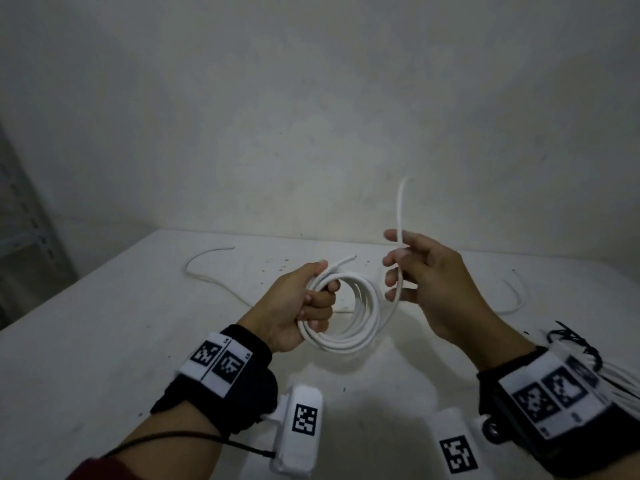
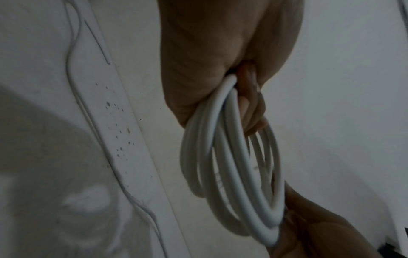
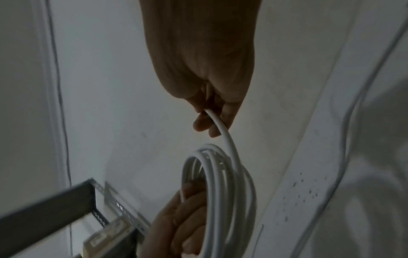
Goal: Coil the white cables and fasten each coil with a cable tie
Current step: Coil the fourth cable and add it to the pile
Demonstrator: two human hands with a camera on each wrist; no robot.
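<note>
White cable coil [image 1: 346, 317] hanging above table [image 1: 104, 341], gripped by left hand [image 1: 298, 306]; right hand [image 1: 426, 282] pinching free tail. Left wrist: loops [image 2: 232, 157] springing apart below fist. Right wrist: tail [image 3: 225, 132] feeding into coil. Likely light, springy; best clamped across all loops.

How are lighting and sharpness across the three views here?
Head view: dim, soft; coil and both hands readable, right wristband motion-blurred. Left wrist view: dark, left hand underexposed, coil loops smeared. Right wrist view: darkest, right hand nearly silhouetted, cable tail clear.
</note>
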